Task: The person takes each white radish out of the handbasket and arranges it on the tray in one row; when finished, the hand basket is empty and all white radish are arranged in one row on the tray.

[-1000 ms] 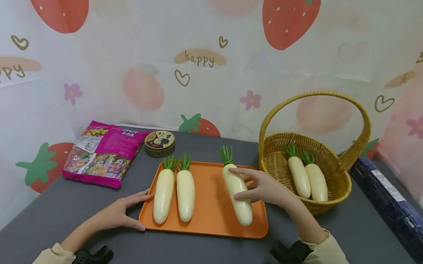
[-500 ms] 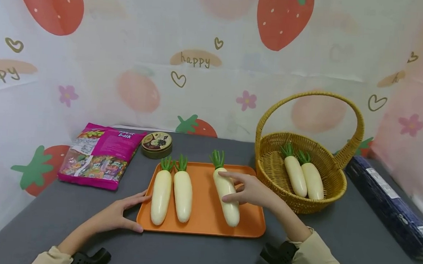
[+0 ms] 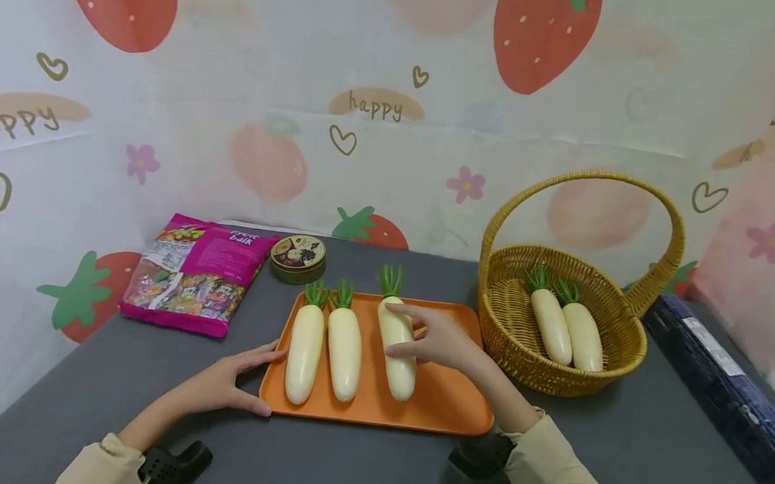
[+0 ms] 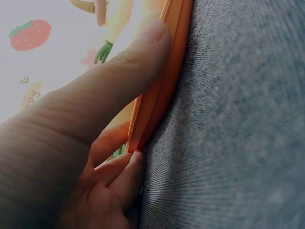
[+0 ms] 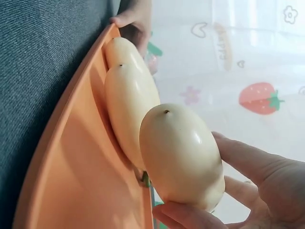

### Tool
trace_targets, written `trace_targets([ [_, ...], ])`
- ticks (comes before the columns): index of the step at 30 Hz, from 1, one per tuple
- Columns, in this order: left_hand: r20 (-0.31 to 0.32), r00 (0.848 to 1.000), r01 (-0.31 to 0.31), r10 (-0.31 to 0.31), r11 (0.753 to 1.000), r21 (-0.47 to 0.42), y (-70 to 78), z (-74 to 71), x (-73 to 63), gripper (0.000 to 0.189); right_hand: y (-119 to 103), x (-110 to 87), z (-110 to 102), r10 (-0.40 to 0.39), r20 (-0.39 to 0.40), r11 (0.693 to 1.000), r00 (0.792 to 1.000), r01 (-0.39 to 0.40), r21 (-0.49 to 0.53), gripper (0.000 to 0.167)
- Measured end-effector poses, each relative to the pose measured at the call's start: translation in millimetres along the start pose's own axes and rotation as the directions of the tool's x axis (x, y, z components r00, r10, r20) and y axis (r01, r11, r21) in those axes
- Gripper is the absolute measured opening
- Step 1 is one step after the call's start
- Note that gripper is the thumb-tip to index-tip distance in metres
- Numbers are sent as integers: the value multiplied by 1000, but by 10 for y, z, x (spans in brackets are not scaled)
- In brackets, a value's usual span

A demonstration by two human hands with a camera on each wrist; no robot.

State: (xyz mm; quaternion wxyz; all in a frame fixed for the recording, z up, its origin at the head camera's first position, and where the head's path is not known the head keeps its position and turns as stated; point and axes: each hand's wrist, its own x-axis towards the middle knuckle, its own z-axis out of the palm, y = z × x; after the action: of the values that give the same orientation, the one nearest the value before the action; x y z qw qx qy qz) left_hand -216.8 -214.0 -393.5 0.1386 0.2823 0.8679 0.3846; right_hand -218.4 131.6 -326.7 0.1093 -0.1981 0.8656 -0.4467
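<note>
In the head view, my right hand grips a white radish with green leaf stubs between thumb and fingers. The right wrist view shows this radish raised off the orange tray, its blunt end toward the camera. Two more radishes, a left one and another beside it, lie side by side on the tray's left half, leaves away from me. My left hand rests at the tray's left edge, thumb and fairly straight fingers touching its rim.
Right of the tray stands a wicker basket with a tall handle and two radishes inside. A dark blue package lies farther right. Behind the tray's left side are a round tin and a pink candy bag.
My right hand has carried its radish leftward over the tray, toward the two lying there, and the radish stands straighter. My left hand has stayed at the tray's edge.
</note>
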Motion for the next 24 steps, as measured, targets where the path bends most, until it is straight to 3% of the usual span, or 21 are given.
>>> trace_targets([
  [9,6,1000,3,-3,1000,6,5,-24,41,77,60,121,106,-18,-2,994,1000,18,-106,67],
  [17,2,1000,-20,20,1000,-1,6,-33,20,75,87,208,213,-6,-11,969,1000,3,-249,66],
  [24,3,1000,-14,14,1000,-2,3,-20,-15,75,37,197,298,-23,5,978,1000,24,-206,60],
])
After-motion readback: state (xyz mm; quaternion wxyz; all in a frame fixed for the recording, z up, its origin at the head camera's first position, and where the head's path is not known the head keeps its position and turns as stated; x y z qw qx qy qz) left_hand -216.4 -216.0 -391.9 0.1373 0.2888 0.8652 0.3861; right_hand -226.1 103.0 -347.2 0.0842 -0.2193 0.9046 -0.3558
